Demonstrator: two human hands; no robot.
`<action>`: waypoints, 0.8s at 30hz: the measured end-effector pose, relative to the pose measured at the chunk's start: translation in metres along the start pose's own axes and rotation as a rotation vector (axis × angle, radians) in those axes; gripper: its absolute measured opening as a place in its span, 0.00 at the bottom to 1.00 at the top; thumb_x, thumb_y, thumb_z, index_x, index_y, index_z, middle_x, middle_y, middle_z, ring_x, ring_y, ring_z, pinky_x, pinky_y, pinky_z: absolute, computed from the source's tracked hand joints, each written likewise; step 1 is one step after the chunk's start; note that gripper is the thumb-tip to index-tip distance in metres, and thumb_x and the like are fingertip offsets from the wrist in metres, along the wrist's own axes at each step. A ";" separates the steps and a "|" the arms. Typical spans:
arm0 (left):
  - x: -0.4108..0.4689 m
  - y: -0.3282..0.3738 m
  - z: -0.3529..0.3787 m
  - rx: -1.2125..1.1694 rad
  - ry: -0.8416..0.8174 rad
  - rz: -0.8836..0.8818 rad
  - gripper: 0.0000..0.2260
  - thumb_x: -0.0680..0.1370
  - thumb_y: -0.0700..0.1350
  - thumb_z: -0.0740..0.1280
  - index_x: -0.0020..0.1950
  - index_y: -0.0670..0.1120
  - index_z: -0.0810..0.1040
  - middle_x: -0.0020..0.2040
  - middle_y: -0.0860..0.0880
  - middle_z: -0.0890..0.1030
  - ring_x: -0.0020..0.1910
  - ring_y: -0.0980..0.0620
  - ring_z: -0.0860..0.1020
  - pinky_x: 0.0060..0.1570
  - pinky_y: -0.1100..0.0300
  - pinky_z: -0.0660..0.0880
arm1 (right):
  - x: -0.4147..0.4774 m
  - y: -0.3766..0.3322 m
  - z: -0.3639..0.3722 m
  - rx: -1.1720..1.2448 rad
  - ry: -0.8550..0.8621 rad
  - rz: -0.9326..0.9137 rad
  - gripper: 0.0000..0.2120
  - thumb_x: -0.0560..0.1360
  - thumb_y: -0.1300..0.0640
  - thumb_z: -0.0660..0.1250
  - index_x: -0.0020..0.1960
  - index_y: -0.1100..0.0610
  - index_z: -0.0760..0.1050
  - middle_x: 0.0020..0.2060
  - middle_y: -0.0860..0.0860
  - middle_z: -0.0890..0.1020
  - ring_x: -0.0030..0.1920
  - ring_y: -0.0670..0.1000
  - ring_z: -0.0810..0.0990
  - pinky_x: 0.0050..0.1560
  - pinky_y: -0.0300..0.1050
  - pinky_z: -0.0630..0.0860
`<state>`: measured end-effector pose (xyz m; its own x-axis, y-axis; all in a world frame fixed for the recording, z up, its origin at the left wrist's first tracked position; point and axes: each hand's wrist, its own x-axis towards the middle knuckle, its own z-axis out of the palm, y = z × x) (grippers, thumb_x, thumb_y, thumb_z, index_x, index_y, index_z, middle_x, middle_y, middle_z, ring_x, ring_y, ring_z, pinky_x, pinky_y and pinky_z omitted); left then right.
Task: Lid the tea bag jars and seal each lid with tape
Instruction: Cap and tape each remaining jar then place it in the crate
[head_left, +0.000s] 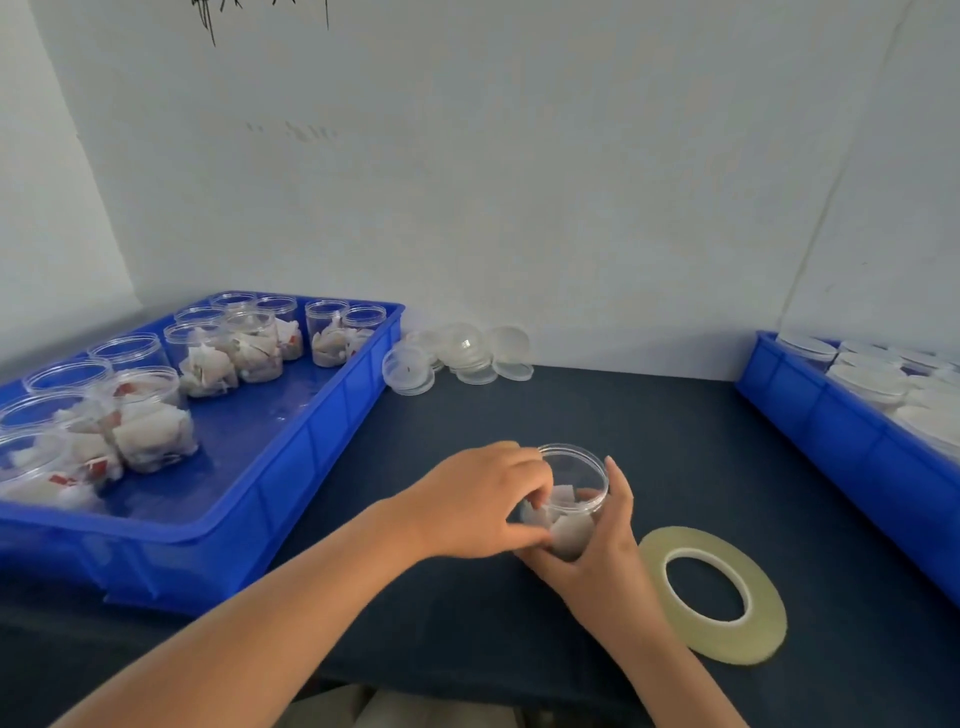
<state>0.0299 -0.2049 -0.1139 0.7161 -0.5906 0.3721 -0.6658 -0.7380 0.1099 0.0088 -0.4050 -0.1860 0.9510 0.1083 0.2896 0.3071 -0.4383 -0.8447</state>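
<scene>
Hands both clamped on jar (574, 512), mid-worktop (467, 623): body braced by right hand (597, 551), rim pinched by left hand (483, 501), likely for lid seating. Tape roll (712, 593) kept flat just right, within reach. Spare lids (462, 353) stacked far.

Bare hands together, forearms angled in from near.
Left hand (483, 499) grips the jar (574, 483) from the left; right hand (605, 545) cups its near side.

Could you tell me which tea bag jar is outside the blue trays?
The jar on the dark cloth, held by left hand and right hand; the others sit in trays.
</scene>
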 end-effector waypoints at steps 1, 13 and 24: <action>-0.001 -0.003 0.003 -0.013 0.005 0.000 0.15 0.77 0.63 0.72 0.50 0.55 0.73 0.50 0.60 0.74 0.48 0.59 0.71 0.49 0.56 0.76 | 0.003 0.002 0.006 0.012 0.012 0.002 0.59 0.65 0.38 0.84 0.81 0.38 0.48 0.66 0.40 0.76 0.62 0.40 0.79 0.60 0.40 0.78; 0.013 -0.143 0.047 -0.088 0.173 -0.872 0.19 0.81 0.63 0.68 0.68 0.57 0.76 0.72 0.49 0.69 0.59 0.47 0.80 0.51 0.52 0.74 | 0.002 0.010 0.012 -0.013 0.080 0.007 0.48 0.65 0.34 0.82 0.74 0.34 0.56 0.62 0.31 0.70 0.59 0.35 0.73 0.51 0.28 0.70; 0.061 -0.261 0.061 0.123 -0.019 -1.033 0.39 0.82 0.61 0.68 0.86 0.49 0.52 0.86 0.44 0.53 0.77 0.38 0.70 0.64 0.43 0.75 | 0.003 0.015 0.015 -0.002 0.080 -0.010 0.48 0.64 0.35 0.82 0.74 0.32 0.55 0.65 0.30 0.72 0.64 0.37 0.76 0.58 0.37 0.76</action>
<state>0.2601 -0.0679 -0.1763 0.9292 0.3440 0.1352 0.2992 -0.9147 0.2716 0.0166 -0.3975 -0.2042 0.9419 0.0412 0.3335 0.3168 -0.4395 -0.8405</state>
